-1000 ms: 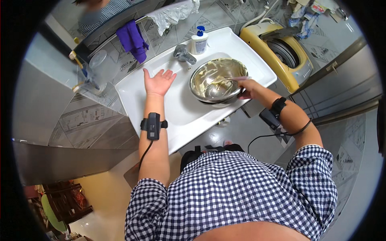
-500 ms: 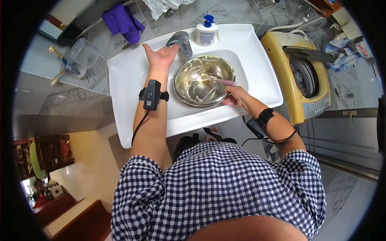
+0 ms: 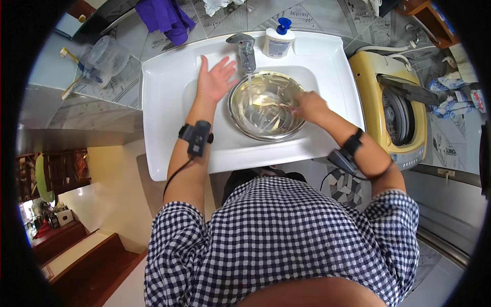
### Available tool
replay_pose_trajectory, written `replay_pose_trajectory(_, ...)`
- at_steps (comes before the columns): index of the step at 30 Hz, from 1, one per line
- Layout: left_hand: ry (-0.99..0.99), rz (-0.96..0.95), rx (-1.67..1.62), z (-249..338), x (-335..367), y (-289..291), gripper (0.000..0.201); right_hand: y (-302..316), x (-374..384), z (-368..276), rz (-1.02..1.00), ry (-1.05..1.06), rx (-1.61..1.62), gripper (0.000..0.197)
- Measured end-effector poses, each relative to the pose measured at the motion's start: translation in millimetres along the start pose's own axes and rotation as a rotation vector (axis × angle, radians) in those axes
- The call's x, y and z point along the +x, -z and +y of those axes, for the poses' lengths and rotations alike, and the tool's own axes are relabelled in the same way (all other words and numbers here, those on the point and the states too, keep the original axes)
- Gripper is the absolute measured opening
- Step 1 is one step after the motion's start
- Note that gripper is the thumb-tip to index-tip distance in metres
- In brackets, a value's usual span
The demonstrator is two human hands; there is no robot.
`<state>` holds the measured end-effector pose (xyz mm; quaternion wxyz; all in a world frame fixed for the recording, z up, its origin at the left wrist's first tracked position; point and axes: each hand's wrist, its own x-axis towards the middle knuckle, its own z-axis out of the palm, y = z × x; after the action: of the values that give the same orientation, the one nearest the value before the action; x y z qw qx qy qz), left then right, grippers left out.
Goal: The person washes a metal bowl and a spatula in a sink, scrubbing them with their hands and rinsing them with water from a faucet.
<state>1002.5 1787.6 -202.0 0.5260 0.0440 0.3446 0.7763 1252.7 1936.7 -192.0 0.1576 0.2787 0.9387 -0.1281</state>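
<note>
"Where was the metal bowl?"
"Under the tap, between the washbasin's back and front edges."
"Nearer hand?"
"The right hand, over its right rim, grip too blurred to tell; the left hand was spread, empty, leftward."

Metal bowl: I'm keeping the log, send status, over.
Left hand open, empty, left of faucet. Right hand blurred, grip unclear, at right rim of metal bowl. Water falling into bowl.
</note>
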Motion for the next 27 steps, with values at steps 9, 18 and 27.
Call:
replay_pose_trajectory(9,0.056,-0.054,0.759,-36.8,-13.7,27.8,0.061,23.6,80.5,-17.5,-0.166,0.444,-0.225,0.023)
replay_pose_trajectory(18,-0.120,-0.347,1.546,-118.9,46.9,-3.3,0.033,77.0,73.9,-15.4,-0.250,0.441,-0.173,0.025)
replay_pose_trajectory(27,0.377,-0.675,1.694,-82.1,75.5,-12.0,0.024,98.0,54.8,36.4,-0.555,0.008,0.122,0.034)
